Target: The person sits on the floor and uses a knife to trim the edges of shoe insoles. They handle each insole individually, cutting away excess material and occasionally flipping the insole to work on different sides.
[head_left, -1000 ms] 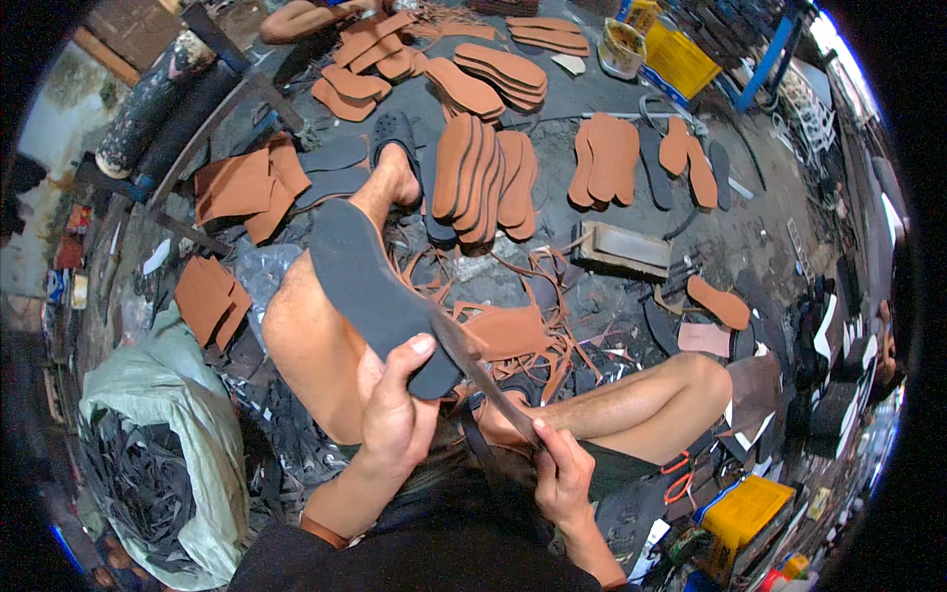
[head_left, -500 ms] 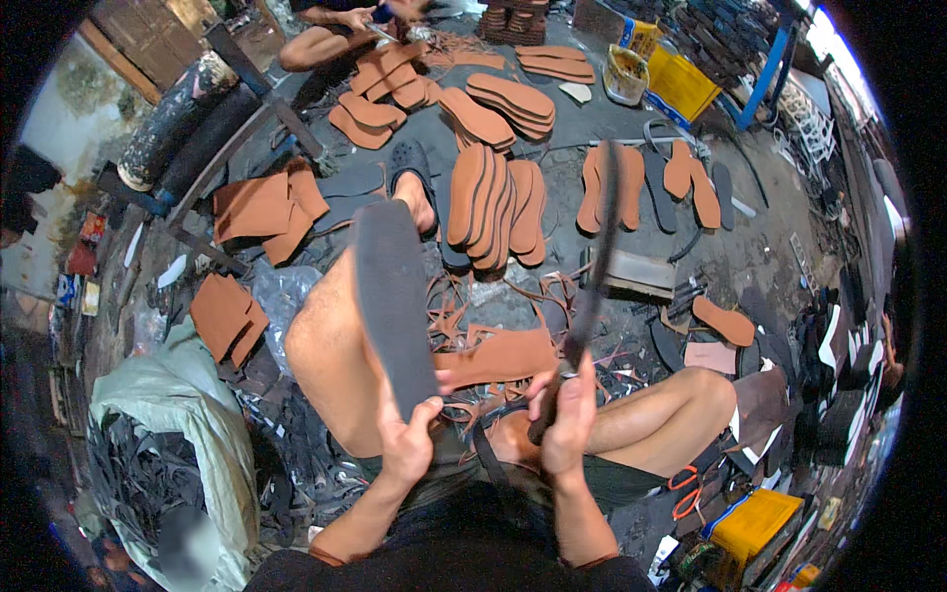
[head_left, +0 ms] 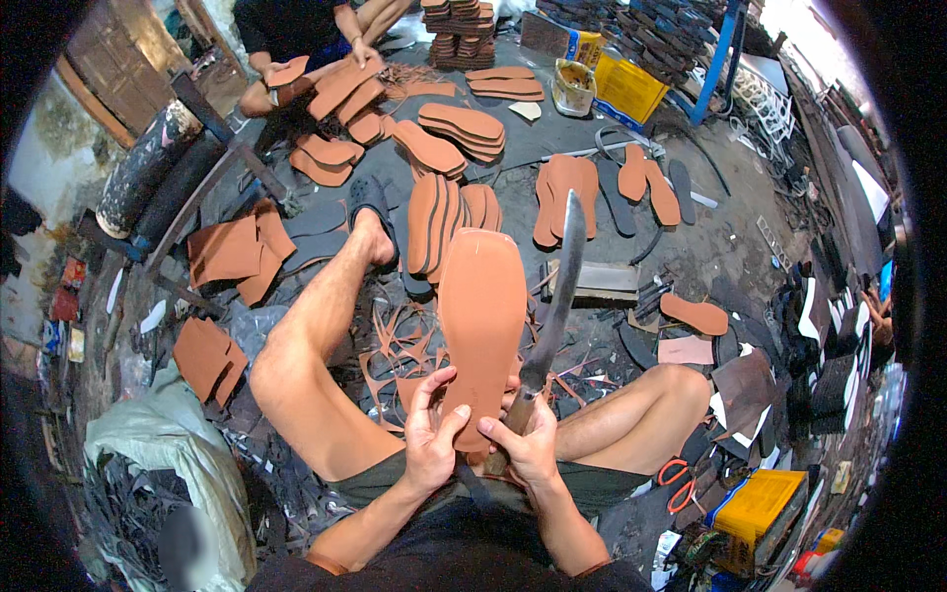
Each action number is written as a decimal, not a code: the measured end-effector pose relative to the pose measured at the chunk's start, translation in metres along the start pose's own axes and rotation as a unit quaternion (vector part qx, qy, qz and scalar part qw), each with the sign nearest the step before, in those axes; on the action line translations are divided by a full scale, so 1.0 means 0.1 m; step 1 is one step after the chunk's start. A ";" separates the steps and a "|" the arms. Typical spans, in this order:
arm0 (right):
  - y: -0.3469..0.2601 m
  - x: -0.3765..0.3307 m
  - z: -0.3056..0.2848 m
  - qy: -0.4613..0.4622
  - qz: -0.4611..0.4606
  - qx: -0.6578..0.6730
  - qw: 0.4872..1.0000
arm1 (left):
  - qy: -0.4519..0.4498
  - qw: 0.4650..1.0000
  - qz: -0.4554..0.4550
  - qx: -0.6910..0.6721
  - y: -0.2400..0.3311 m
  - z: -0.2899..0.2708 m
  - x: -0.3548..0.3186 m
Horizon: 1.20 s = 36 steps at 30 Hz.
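A brown shoe sole (head_left: 481,316) stands up in front of me, its wide end away from me and its smooth brown face in view. My left hand (head_left: 431,439) grips its narrow end from the left, thumb on the face. My right hand (head_left: 528,444) is closed around the handle of a long knife (head_left: 560,306), and its thumb also presses on the sole's lower right edge. The blade points up and away, just right of the sole. Thin brown offcuts (head_left: 400,345) lie on the floor behind the sole.
Sole stacks (head_left: 434,227) stand beyond my foot. A co-worker's hand (head_left: 367,51) is at more soles, far left. Orange-handled scissors (head_left: 676,485) lie by my right knee, near a yellow tin (head_left: 760,503). A pale sack (head_left: 173,434) of black scraps stands at left.
The sole has turned from its dark side to its brown side and moved right, between both hands. The knife has come closer to it. My view has shifted, showing more of the co-worker.
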State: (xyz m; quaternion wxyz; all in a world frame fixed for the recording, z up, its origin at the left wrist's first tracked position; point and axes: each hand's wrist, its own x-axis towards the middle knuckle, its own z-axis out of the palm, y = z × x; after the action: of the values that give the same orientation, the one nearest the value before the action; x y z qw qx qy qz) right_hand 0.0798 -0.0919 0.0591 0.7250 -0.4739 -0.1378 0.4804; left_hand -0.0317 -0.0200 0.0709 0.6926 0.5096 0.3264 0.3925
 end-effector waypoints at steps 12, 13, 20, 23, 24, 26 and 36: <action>0.04 0.14 -0.43 0.185 0.142 0.041 0.971 | -0.214 0.685 -0.085 0.691 -1.64 -0.66 0.55; 0.05 0.18 -0.45 0.183 0.130 0.031 0.974 | -0.208 0.685 -0.086 0.693 -1.65 -0.69 0.54; -0.57 0.99 -0.56 0.204 -0.004 -0.020 0.979 | -0.054 0.857 0.043 0.511 -0.47 -0.50 0.45; -0.80 1.46 -0.63 0.200 -0.053 -0.038 0.978 | -0.056 0.981 -0.185 -0.004 -0.11 -0.79 0.31; -0.81 1.61 -0.70 0.216 -0.044 -0.033 0.975 | -0.065 0.967 -0.209 -0.131 0.13 -0.76 0.25; -0.80 1.90 -0.80 0.228 -0.028 -0.035 0.973 | -0.012 0.977 -0.178 -0.121 0.32 -0.92 0.03; -0.88 2.13 -0.77 0.227 -0.164 -0.202 0.938 | 0.260 0.948 0.176 0.049 1.12 -0.82 -0.18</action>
State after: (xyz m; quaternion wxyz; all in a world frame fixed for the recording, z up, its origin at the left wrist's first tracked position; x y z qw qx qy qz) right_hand 0.2864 0.0339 0.0376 0.6949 -0.6775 -0.1396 0.1962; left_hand -0.1342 0.0201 0.1580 0.4779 0.4722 0.4192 0.6106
